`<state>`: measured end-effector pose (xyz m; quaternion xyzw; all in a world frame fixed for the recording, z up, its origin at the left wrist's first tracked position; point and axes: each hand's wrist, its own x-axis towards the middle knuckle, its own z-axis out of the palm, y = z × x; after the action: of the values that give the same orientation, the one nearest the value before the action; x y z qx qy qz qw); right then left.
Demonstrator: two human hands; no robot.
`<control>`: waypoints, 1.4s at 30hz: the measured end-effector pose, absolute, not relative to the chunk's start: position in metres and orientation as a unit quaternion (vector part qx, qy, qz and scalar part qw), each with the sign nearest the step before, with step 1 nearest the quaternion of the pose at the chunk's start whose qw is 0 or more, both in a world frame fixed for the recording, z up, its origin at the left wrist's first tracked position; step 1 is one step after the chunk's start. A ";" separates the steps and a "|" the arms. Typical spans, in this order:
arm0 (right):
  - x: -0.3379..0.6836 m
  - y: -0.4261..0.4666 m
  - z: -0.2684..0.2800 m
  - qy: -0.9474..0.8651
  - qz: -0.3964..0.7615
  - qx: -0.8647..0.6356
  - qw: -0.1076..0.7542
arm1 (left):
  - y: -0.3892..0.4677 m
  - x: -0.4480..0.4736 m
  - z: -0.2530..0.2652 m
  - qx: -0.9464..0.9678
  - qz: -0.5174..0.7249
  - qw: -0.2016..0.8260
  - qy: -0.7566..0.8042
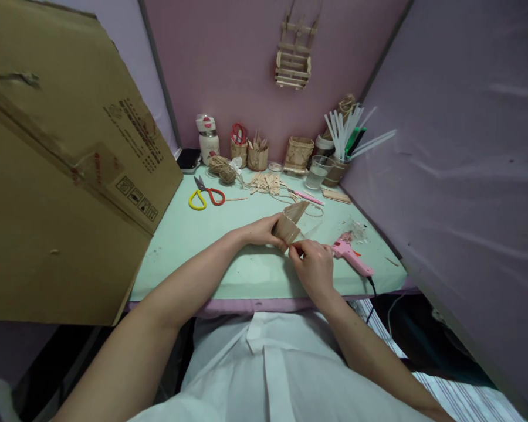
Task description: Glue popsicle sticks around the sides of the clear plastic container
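Small wooden-stick piece point(289, 227) in person's left hand point(267, 231), above counter point(250, 278), near its front edge. Left hand wraps piece from left side, thumb below. Right hand point(313, 264) just beside, on lower right; thumb and fingertips pressed together at lower edge of piece. What exactly they pinch, I cannot tell from here. Long axis of piece slants, pointed end up and away, to right. Lower edge lies up and left from right hand. Pink glue gun point(352, 258) lies right of right hand.
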<state>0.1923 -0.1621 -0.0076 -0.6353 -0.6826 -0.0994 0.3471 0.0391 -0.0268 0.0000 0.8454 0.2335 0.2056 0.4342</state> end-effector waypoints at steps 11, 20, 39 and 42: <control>0.192 -0.163 -0.008 -0.682 -0.095 -0.638 0.345 | -0.026 0.040 -0.003 0.844 0.209 0.433 0.236; 0.202 -0.179 0.019 -0.675 -0.159 -0.600 0.398 | -0.032 0.039 0.004 0.834 0.200 0.441 0.264; 0.195 -0.151 0.033 -0.673 -0.184 -0.601 0.391 | -0.036 0.041 0.006 0.834 0.196 0.429 0.287; 0.195 -0.152 0.033 -0.678 -0.190 -0.591 0.393 | -0.034 0.041 0.004 0.831 0.201 0.435 0.282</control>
<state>0.1950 -0.1515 0.0333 -0.5910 -0.6781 -0.1903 0.3933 0.0412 -0.0345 0.0036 0.8311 0.2821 0.2014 0.4349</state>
